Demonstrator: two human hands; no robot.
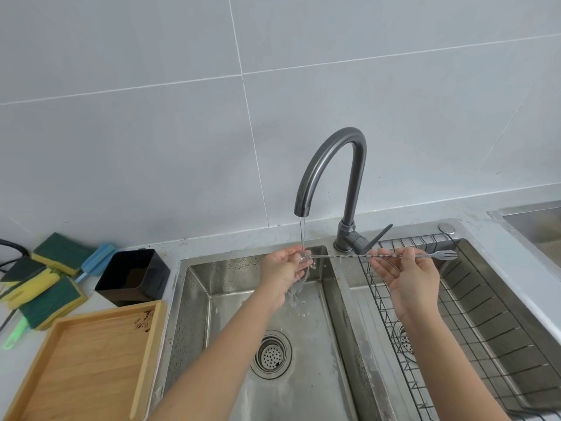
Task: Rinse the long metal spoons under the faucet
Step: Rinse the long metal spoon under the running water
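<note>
Open room above the left basin [194,299], faucet [331,165] arching overhead, wire rack [485,323] filling the right basin, black bin [133,275] beside the rim

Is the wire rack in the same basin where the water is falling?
No, the wire rack sits in the right basin, while the water falls into the left basin.

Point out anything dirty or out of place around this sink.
The wooden tray left of the sink has dark brown stains near its far right corner. Nothing else stands out.
</note>
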